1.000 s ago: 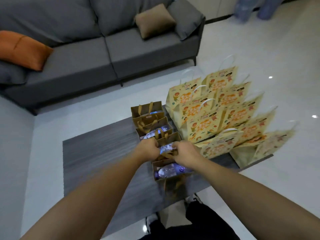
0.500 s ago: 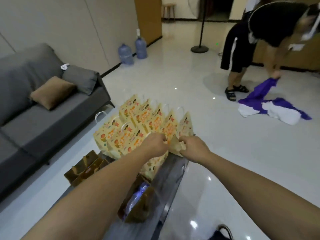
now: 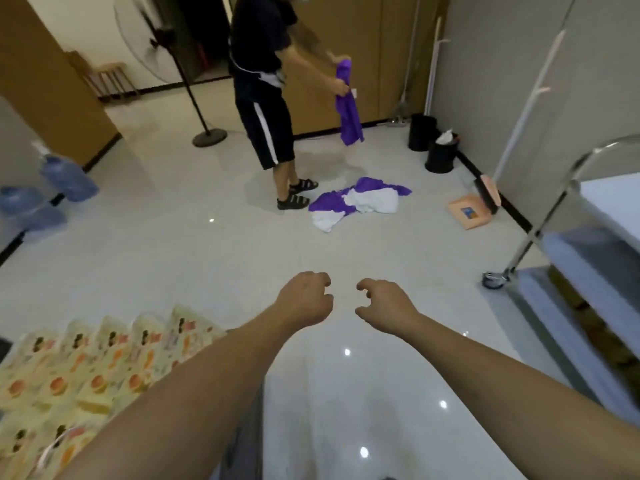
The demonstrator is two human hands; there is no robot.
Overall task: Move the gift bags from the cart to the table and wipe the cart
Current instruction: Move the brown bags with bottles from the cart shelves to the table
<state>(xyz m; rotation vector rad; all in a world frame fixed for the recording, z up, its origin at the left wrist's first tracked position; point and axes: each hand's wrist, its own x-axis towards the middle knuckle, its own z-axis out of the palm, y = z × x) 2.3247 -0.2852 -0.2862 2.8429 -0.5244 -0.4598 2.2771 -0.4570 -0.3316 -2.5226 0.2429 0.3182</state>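
Several yellow printed gift bags stand in rows at the lower left on the table. My left hand and my right hand hang in the air over the white floor, side by side, fingers loosely curled, holding nothing. The metal cart with grey shelves stands at the right edge, a caster wheel on the floor. Both hands are to the left of the cart and apart from it.
A person in black stands ahead holding a purple cloth. Purple and white cloths lie on the floor. Two black bins, an orange dustpan, a fan stand and water jugs line the walls.
My view swung right from the table toward the cart. Both hands let go of the bags and now hang empty over the floor. The other person straightened up, lifting a purple cloth.
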